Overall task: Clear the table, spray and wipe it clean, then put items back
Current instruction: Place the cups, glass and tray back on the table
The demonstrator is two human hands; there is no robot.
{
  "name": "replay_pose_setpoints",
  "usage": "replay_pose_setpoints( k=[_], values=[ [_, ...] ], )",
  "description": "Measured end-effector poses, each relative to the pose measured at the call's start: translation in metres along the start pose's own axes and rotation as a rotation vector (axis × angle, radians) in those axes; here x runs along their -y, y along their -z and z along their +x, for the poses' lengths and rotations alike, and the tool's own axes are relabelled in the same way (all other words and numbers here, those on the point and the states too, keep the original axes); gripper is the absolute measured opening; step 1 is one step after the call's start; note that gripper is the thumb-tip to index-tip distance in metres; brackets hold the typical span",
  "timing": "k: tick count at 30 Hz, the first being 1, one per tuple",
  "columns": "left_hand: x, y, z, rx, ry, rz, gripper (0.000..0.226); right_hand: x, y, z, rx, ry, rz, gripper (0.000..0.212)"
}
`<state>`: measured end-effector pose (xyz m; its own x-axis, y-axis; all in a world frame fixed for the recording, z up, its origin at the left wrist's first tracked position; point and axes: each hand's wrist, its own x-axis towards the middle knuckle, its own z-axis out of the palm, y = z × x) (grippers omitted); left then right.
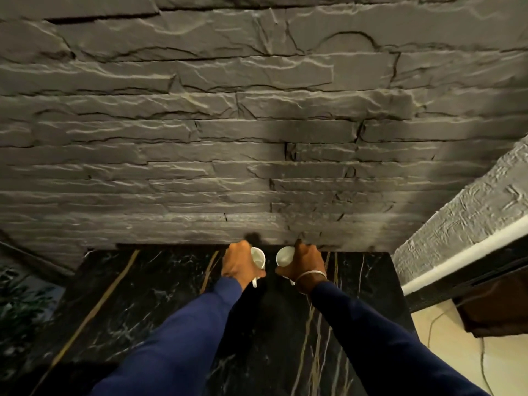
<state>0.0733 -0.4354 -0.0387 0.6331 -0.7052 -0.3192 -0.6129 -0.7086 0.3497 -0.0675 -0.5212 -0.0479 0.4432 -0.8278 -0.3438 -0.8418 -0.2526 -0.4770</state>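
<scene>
Two cups at the far edge!
Now the left hand (238, 261) grips one small white ceramic cup (258, 257), the right hand (304, 265) a matching white cup (284, 256), at the back of the black marble table (143, 295) by the rough grey stone wall (257, 138). They're so close they could clink or chip.

The 2 blue-sleeved arms (183, 324) are stretching forward side by side; the left grip (240, 261) is curling round the left cup (258, 257), the right grip (304, 262) round the right cup (284, 256).
</scene>
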Motion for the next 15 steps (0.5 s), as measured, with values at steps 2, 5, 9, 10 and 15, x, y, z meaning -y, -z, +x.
replay_pose_setpoints(
  k=[2,5,9,10,15],
  values=[
    [-0.003,0.000,0.001,-0.003,0.002,-0.013,0.067,0.002,-0.003,0.002,-0.017,-0.011,0.008,0.086],
    [-0.004,-0.001,0.002,0.000,0.010,-0.008,0.070,0.005,-0.008,0.001,-0.020,-0.015,-0.006,0.093],
    [-0.003,-0.002,0.001,-0.002,-0.010,0.013,0.069,0.010,-0.010,-0.005,-0.033,-0.031,-0.005,0.093],
    [-0.003,-0.002,0.000,-0.002,-0.016,0.025,0.069,0.010,-0.011,-0.006,-0.025,-0.030,-0.017,0.095],
    [-0.003,-0.001,-0.003,0.003,-0.022,0.083,0.071,0.008,-0.012,-0.009,-0.001,-0.018,-0.103,0.106]
  ],
)
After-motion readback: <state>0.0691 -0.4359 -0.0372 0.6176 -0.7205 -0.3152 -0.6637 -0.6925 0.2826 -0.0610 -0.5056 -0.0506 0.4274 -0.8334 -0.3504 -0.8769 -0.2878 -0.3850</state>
